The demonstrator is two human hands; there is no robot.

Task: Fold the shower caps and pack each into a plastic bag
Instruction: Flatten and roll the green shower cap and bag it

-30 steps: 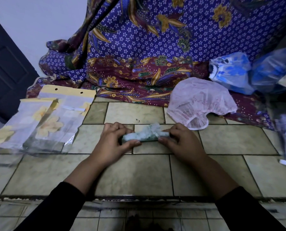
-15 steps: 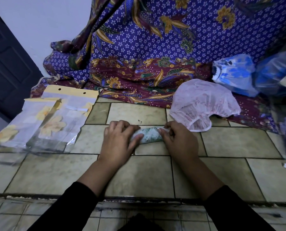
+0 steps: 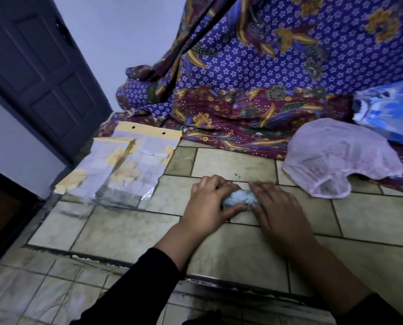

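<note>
First, cap (image 3: 240, 198): a small pale blue-white bundle, folded tight, lay on the tiled ledge (image 3: 130, 233) between the two hands; only its middle part showed.
Left hand (image 3: 208, 202): it grasped the left end of the cap, with the fingers curled over the top and the thumb laid along the near side.
Right hand (image 3: 279, 211): it grasped the right end, with the fingers bent over the far edge and the thumb tip at the near side; this hand was a little blurred.
Sleeves (image 3: 134, 292): both forearms came out of black sleeves at the lower edge.
Bags (image 3: 123, 170): clear plastic bags with a yellow flower print lay flat and overlapping on the ledge, left of the hands and apart from them; the top one had a yellow header with two holes. How many there were, I could not tell.
Pink cap (image 3: 341, 156): unfolded and puffed up, it sat behind the right hand and to the right, partly on the ledge and partly on the cloth, with its elastic opening turned toward the person.
Blue cap (image 3: 393, 111): crumpled, it lay on the cloth at the right edge, just behind the pink cap.
Cloth (image 3: 266, 78): a purple batik with flowers hung at the back; its maroon border was spread over the far part of the ledge.
Door (image 3: 38, 66): dark and panelled, it stood at the upper left beside a white wall.
</note>
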